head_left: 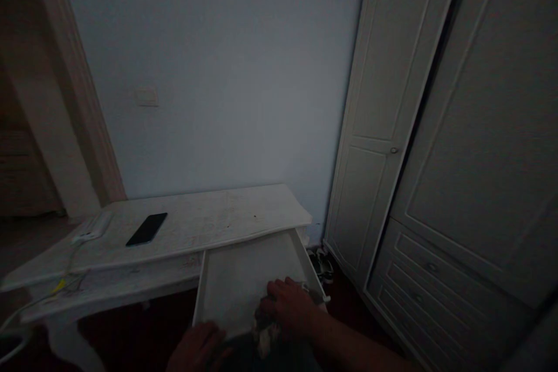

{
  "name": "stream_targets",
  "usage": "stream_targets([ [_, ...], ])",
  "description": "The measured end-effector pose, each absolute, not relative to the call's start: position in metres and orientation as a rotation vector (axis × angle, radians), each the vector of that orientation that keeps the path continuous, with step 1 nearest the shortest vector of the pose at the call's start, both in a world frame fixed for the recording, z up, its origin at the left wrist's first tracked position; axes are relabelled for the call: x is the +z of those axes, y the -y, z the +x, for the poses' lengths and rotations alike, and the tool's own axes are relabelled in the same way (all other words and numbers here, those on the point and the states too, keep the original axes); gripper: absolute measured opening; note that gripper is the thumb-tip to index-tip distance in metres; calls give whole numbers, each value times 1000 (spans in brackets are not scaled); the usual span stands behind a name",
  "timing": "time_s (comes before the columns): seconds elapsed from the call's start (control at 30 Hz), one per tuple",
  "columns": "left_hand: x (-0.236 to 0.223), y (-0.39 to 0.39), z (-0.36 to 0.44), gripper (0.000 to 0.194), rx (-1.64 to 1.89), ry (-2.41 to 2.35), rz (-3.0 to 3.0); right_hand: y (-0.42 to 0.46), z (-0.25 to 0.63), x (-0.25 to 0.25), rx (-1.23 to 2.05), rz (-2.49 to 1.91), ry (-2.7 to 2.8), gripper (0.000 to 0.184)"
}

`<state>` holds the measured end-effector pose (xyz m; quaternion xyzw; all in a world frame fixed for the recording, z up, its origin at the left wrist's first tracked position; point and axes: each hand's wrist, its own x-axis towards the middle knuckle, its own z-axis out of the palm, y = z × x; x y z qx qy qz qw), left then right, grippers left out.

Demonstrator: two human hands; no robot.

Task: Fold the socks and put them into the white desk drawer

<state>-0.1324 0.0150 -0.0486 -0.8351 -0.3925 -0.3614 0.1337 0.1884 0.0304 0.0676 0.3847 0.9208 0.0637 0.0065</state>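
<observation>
A white drawer [255, 264] is pulled out from under the white desk's top, its inside bare in the visible part. At its near left corner, my left hand [198, 346] is closed over the front edge, the fingertips partly lost in the dim light. Toward the drawer's near right side my right hand [290, 305] is closed on a crumpled cloth [265, 337], dark with pale patches. The cloth hangs below the fingers by the front edge. Part of it is hidden under the hand.
On the desk top [226, 215] lie a dark phone [147, 229] and a white power strip [92, 226] with a cable. Shoes [321, 264] stand on the dark red floor between desk and wardrobe [370, 186]. A white rounded rim [15, 346] shows at lower left.
</observation>
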Motion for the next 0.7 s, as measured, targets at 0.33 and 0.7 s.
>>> stream_targets([
  [0.33,-75,-35,-125,16,-1121,1209,-2639,-31,159,48,172,1204,-3007,49],
  [0.7,-51,-35,-122,30,-1100,1165,-2756,-4,308,68,-6,1744,-2699,57],
])
